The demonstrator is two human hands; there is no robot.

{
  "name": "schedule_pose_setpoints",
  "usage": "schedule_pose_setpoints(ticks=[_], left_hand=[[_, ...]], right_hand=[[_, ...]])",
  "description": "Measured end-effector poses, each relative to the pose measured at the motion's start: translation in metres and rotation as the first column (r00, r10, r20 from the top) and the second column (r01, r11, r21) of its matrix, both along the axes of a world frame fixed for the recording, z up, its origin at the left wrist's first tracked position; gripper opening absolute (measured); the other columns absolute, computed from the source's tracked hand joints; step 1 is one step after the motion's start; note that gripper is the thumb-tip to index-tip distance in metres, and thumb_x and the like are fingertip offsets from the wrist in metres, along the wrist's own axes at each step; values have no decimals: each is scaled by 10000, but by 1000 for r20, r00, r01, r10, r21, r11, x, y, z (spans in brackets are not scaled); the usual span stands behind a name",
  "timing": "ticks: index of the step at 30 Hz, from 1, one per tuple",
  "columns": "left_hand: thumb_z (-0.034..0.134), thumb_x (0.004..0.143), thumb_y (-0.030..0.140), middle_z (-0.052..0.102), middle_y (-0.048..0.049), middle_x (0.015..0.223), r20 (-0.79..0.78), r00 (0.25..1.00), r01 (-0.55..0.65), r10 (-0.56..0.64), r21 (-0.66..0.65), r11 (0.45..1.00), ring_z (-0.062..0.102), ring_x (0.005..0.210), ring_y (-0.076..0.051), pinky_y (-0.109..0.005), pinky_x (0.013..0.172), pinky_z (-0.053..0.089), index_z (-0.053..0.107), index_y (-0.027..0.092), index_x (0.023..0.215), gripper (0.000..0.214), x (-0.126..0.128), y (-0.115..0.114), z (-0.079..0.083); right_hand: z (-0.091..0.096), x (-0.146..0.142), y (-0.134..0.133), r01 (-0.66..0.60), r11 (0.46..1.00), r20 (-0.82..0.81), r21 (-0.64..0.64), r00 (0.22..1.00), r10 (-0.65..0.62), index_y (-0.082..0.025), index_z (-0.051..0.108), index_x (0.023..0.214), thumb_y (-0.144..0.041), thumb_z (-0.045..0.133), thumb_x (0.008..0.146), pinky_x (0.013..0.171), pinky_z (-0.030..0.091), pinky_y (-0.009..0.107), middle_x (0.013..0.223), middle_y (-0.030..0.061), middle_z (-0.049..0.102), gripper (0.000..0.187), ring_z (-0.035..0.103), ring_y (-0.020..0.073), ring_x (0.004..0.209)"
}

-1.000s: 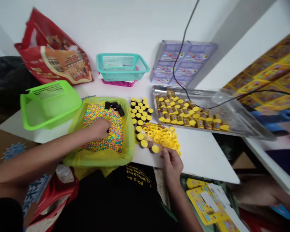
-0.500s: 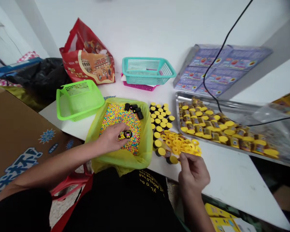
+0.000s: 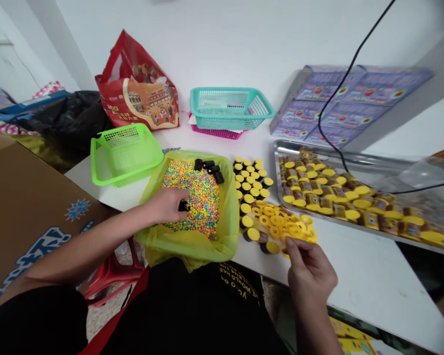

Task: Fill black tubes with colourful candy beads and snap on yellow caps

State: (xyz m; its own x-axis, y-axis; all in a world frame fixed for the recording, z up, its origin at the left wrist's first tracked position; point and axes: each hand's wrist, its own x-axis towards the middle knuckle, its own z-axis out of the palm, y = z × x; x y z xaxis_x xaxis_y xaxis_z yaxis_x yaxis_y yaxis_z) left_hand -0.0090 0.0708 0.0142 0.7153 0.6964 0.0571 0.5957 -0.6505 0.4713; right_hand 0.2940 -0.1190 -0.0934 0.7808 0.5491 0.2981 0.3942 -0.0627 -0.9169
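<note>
My left hand [image 3: 167,206] is closed around a small black jar [image 3: 184,205], low over the colourful candy beads [image 3: 198,197]. These beads fill a basket lined with a yellow plastic bag [image 3: 227,231]. Several black jars [image 3: 211,170] lie on the beads at the far side. My right hand [image 3: 313,268] is pinched shut beside a pile of yellow ring-shaped caps [image 3: 281,224]. A bit of yellow shows at its fingertips, but whether it is held is unclear. Yellow-capped black jars [image 3: 249,185] stand in a group right of the basket, and one capped jar [image 3: 271,247] is near my right fingertips.
A metal tray [image 3: 281,197] of capped, labelled jars sits at right, crossed by a black cable [image 3: 321,116]. Purple boxes [image 3: 318,106] stand behind it. Around the back are a teal basket [image 3: 229,123], a green basket [image 3: 128,162] and a red bag [image 3: 144,98]. A carton [image 3: 29,197] is at left.
My left hand has drawn left and tipped the black jar, whose open mouth with beads inside faced up before. My right hand stays pinched by the caps. The view has shifted slightly.
</note>
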Motion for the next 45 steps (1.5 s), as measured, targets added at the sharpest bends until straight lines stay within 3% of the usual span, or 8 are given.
schedule_pose_setpoints(ticks=[9, 13, 18, 26, 31, 34, 38, 45], left_hand=[[746, 713, 254, 449, 70, 571, 297, 948, -32, 117, -277, 960, 381, 531, -88, -239, 508, 264, 542, 178, 676, 220, 2, -15, -3], [735, 682, 187, 455, 68, 587, 250, 963, -65, 101, -148, 987, 391, 531, -87, -237, 508, 258, 573, 170, 677, 163, 1, -15, -3], [763, 728, 247, 500, 61, 604, 373, 916, -43, 149, -279, 959, 430, 542, -88, -217, 500, 310, 602, 164, 737, 182, 0, -14, -9], [828, 715, 216, 675, -15, 818, 618, 751, 45, 231, -398, 916, 617, 725, -120, -232, 625, 501, 650, 154, 877, 249, 19, -43, 0], [836, 721, 259, 655, 21, 783, 697, 587, 184, 411, -610, 771, 599, 601, -101, -245, 560, 544, 592, 180, 894, 309, 38, -66, -8], [835, 725, 215, 668, 16, 793, 765, 505, 94, 399, -508, 856, 635, 683, -110, -223, 611, 550, 619, 183, 912, 288, 49, -80, -15], [804, 762, 154, 697, 0, 870, 778, 580, -74, 240, -244, 967, 669, 748, -115, -203, 629, 561, 658, 200, 983, 270, 57, -88, -26], [736, 823, 129, 707, -39, 983, 785, 619, -60, -16, 67, 996, 708, 878, -148, -256, 749, 602, 629, 212, 1031, 248, 64, -89, -36]], right_hand=[[2, 24, 0, 95, 958, -66, -269, 991, -116, -162, 708, 872, -593, 687, 693, 746, 498, 404, 832, 91, 695, 467, 637, 254, 751], [9, 35, -7, 192, 830, 217, -524, 972, -88, -160, 723, 915, -558, 594, 753, 806, 486, 438, 949, 131, 687, 449, 642, 299, 839], [9, 42, -12, 194, 612, 291, -767, 955, 61, -189, 731, 989, -588, 595, 777, 713, 481, 400, 1073, 143, 675, 472, 650, 316, 875], [4, 40, -7, 194, 570, 369, -799, 905, 209, -184, 718, 933, -396, 542, 862, 644, 447, 330, 980, 116, 680, 284, 643, 253, 794], [-2, 38, -6, 262, 626, 456, -734, 874, 169, -186, 706, 879, -362, 526, 852, 591, 418, 320, 972, 116, 661, 254, 613, 228, 725], [-3, 40, -8, 235, 712, 440, -662, 891, 115, -189, 684, 820, -348, 557, 789, 616, 435, 324, 941, 109, 668, 206, 603, 218, 709], [-4, 50, -11, 116, 865, 286, -489, 958, 34, -208, 632, 743, -387, 583, 733, 660, 478, 342, 765, 70, 672, 186, 606, 220, 687], [13, 24, -2, -75, 996, -152, 58, 985, 83, -191, 697, 1036, -396, 747, 729, 524, 447, 277, 672, -35, 581, 372, 535, 134, 545]])
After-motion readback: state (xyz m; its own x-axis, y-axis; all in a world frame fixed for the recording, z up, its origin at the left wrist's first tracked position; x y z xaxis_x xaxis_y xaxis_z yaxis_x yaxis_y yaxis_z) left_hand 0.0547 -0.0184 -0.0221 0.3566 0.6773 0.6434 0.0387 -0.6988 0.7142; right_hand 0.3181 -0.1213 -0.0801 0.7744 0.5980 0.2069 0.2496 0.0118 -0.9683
